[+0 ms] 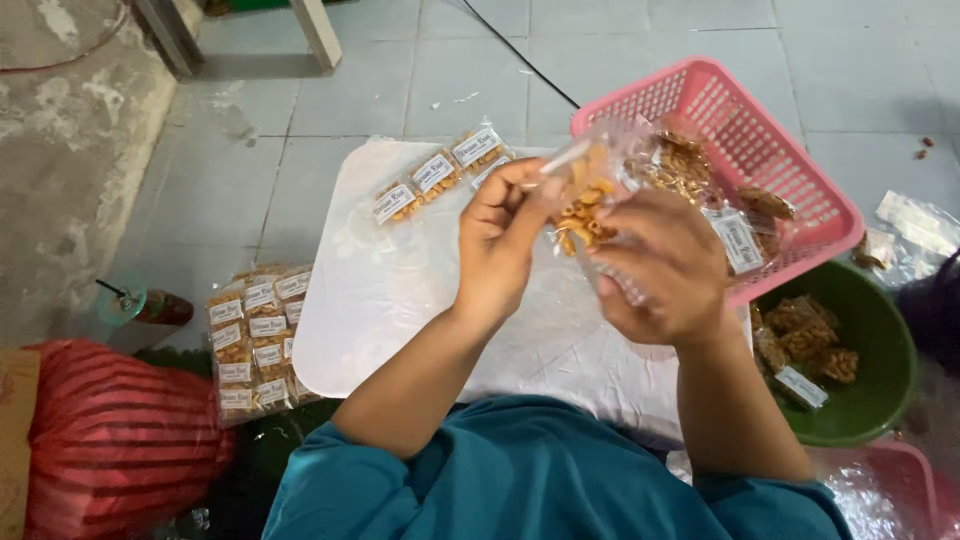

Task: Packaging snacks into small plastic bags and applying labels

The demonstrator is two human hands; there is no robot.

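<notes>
Holding a small clear snack bag (592,205) above a white board (400,300), I grip it with both hands over a tiled floor. My left hand (503,240) pinches the bag's upper edge between thumb and fingertips; my right hand (660,268) wraps its fingers round the lower part, closed on the plastic. The bag sits between my hands, in front of a pink basket (760,140) of loose snacks. Its long axis appears to run tilted, mouth toward the upper left, bottom toward my right palm. With the mouth seemingly unsealed, I judge a slack pinch could spill the golden pieces onto the board. Finished packets (440,170) lie beyond; a green bowl (880,340) sits at my right.
</notes>
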